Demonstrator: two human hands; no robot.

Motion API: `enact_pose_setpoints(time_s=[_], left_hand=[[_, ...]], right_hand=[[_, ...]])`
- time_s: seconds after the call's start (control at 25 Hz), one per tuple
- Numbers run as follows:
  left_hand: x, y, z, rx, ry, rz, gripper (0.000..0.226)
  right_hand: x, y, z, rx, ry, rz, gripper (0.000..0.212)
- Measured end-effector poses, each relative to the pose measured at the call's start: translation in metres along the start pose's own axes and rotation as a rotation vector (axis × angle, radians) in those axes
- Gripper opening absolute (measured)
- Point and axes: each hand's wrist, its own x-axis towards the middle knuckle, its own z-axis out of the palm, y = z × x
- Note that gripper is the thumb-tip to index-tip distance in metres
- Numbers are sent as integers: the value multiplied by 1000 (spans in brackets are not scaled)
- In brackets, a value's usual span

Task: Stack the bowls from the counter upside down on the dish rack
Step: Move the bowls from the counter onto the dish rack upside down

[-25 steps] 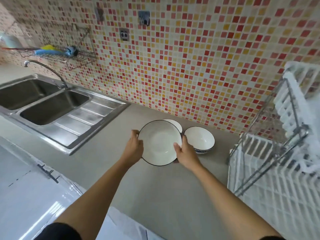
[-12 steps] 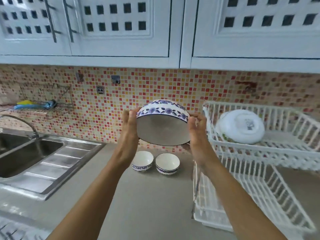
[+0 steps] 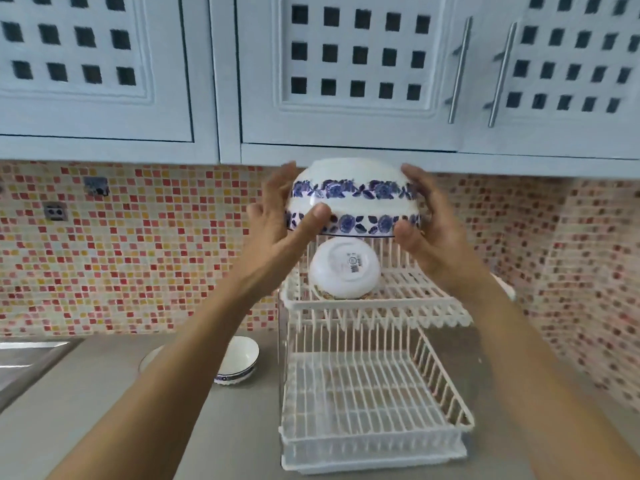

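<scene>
I hold a white bowl with blue flower bands (image 3: 353,199) upside down in the air, my left hand (image 3: 280,223) on its left side and my right hand (image 3: 429,226) on its right. It hangs just above the top shelf of the white two-tier dish rack (image 3: 374,303). Another white bowl (image 3: 344,270) lies upside down on that top shelf, directly below the held one. Two more bowls stand upright on the grey counter left of the rack: one (image 3: 242,358) in plain sight, the other (image 3: 149,360) mostly hidden behind my left forearm.
White wall cupboards (image 3: 346,74) hang close above the held bowl. The rack's lower tier (image 3: 367,393) holds nothing. A steel sink edge (image 3: 20,358) shows at far left. Mosaic tiles with sockets (image 3: 55,213) cover the wall.
I lifted the bowl off the counter, turned it rim-down, and carried it right and up over the rack's top shelf. My view swung to face the rack.
</scene>
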Motion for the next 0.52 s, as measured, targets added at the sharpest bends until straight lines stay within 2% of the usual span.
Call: enact_pose_setpoints(time_s=[0.16,0.36,0.52], left_hand=[[36,13,63,76,-117,65,103],[81,12,132,268,-339,-30,114],[110,-6,183,497,-555,-144,119]], right_hand=[[1,20,-82,-130,-97,109,100],[5,73,-163,-353,-217,321,117],[19,133,-196,-578,-402,363,129]])
